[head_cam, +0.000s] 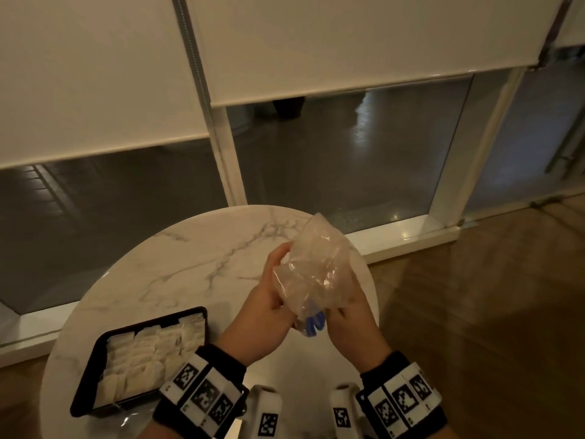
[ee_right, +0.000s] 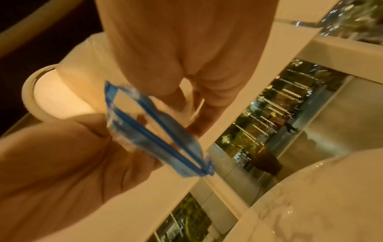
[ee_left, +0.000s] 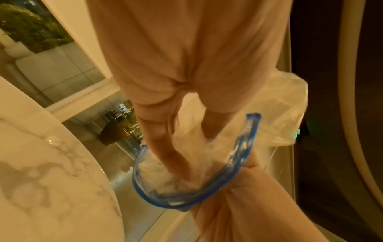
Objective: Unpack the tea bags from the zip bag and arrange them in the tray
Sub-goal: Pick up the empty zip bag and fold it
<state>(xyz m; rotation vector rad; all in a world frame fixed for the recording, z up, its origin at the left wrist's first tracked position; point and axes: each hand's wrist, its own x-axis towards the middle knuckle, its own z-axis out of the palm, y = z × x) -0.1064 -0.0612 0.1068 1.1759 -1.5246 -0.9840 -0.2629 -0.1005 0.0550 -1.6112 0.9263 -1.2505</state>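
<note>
Clear crumpled plastic zip bag with a blue zip strip (head_cam: 311,274), held up in the air right of frame centre in the head view, above the near right edge of the table; blue mouth end points down toward the wearer, closed end points up and away. Looks limp; contents cannot be made out from the head view. Left wrist view: the blue strip (ee_left: 192,178) curves open in a wide loop, with fingers (ee_left: 178,157) of the left hand reaching down into the mouth among bunched clear film. Left hand (head_cam: 264,307) grips the bag's left side, fingers curled on the plastic. Right hand (head_cam: 356,321) holds the lower right side near the strip; right wrist view shows the strip (ee_right: 157,131) flattened and slanting across frame centre, pinched near the thumb, though motion blur hides the exact hold. Lower left of the head view: black rectangular tray (head_cam: 95,353) lying on the table, packed with rows of white paper tea bags (head_cam: 148,353) filling nearly its whole floor. Tray well apart from the hands. Round white marble-patterned table (head_cam: 190,258) fills lower centre. Both wrists carry black bands with white blocks printed in black square markers (head_cam: 202,391). Behind the table, tall glass panels with cream roller blinds (head_cam: 348,42) drawn partway down; wooden floor (head_cam: 490,312) at right.
</note>
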